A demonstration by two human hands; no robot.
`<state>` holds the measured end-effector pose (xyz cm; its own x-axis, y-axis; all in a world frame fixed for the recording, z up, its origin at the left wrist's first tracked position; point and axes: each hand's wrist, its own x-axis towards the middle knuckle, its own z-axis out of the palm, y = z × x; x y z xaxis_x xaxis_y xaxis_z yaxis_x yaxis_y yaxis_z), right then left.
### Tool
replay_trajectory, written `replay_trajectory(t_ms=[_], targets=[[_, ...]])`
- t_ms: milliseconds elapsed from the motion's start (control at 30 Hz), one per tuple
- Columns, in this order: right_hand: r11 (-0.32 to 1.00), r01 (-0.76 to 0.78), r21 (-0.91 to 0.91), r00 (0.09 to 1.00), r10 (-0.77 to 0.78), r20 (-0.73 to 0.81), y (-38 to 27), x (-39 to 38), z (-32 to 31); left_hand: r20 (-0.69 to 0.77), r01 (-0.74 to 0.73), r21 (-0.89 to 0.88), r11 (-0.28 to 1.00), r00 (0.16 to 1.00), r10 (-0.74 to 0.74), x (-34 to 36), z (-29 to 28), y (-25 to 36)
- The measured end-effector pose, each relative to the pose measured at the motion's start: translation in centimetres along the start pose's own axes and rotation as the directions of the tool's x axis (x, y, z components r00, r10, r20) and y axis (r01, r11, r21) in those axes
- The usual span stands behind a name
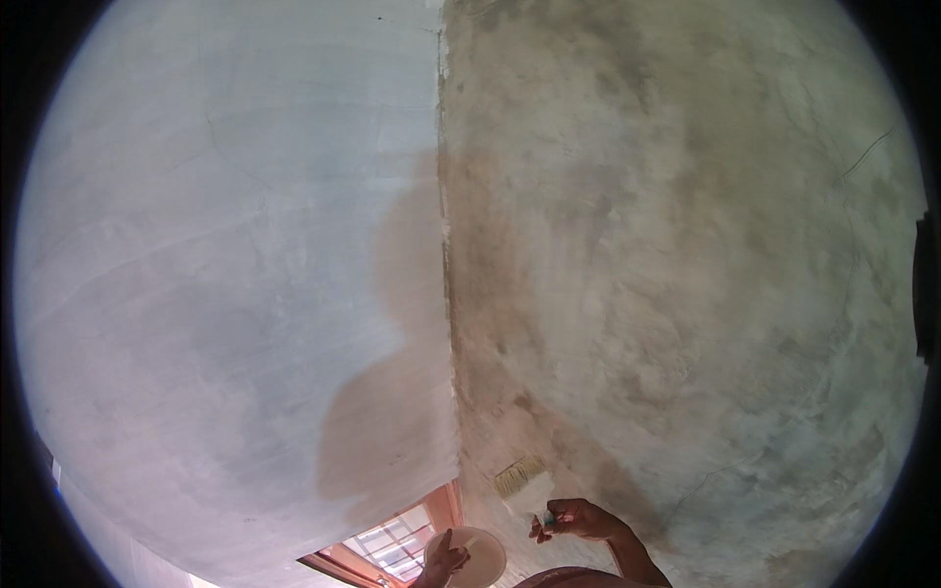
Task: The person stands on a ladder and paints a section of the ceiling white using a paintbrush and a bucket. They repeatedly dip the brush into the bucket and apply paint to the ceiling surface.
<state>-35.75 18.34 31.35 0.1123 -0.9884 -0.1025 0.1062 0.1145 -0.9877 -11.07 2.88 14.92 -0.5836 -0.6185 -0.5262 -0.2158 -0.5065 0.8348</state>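
Observation:
My right hand point(580, 519) is closed round the handle of a wide flat paintbrush point(524, 482). Its bristles point up and to the left, in front of the brownish wall; whether they touch it I cannot tell. Lower and to the left, my left hand point(448, 560) grips a round, pale bucket point(487, 557) at its left side, with fingers over the rim. What the bucket holds is hard to make out. Two walls meet in a corner above the hands: a smooth pale-blue wall point(225, 245) on the left and a patchy grey-brown wall point(686, 245) on the right.
A wood-framed window point(397, 541) with several panes sits at the bottom, left of the bucket. My shadow falls across both walls near the corner. Thin cracks run through the right wall. A dark object point(923, 289) shows at the right rim.

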Motion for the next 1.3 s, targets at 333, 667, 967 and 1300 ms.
replay_trajectory(t_ms=[333,667,967,1300], targets=[[0.997,0.079,0.011,0.997,-0.079,-0.003,1.1,-1.6,-2.9,0.250,-0.417,0.730,0.541,0.900,0.356,-6.0,-0.3,-0.2],[0.999,0.040,-0.004,0.999,-0.040,0.010,0.7,-2.2,-2.9,0.198,0.102,-0.142,0.985,0.977,-0.072,-8.1,2.0,-0.1],[0.994,0.027,-0.102,0.975,-0.049,-0.217,0.6,-2.3,0.1,0.345,0.123,-0.395,0.910,0.938,0.023,-12.6,4.8,4.5],[0.990,-0.016,-0.137,0.756,-0.078,-0.651,3.9,-0.1,11.8,0.221,-0.183,-0.546,0.818,0.910,0.351,-15.0,7.9,7.0]])
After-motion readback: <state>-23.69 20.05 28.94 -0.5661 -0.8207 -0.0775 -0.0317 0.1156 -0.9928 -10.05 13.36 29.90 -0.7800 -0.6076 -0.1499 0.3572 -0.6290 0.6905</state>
